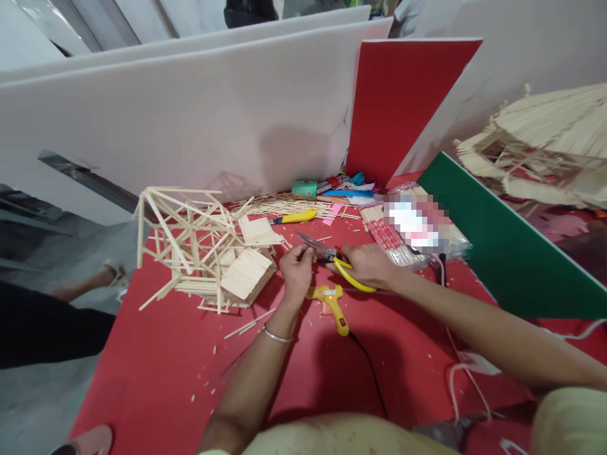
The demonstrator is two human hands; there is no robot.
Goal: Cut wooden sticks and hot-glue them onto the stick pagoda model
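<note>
My right hand [370,264] is closed around the yellow handles of a pair of scissors [349,275], whose blades point left and sit slightly apart. Close to the blades, my left hand [296,272] pinches thumb and fingers together; what lies between them is too small to make out. Just below both hands, a yellow glue gun [336,309] rests on the red tabletop [190,360], its black cord running toward me. Left of my left hand stands an open framework of thin wooden sticks [190,246], with a panel of sticks laid side by side [245,273] at its front.
A yellow utility knife [298,217] lies before a heap of loose sticks [265,205]. Packs of sticks [379,234] lie at the right, beside a green board [497,246]. A larger stick model [554,133] stands beyond. White boards [190,120] and a red board [403,101] rise behind.
</note>
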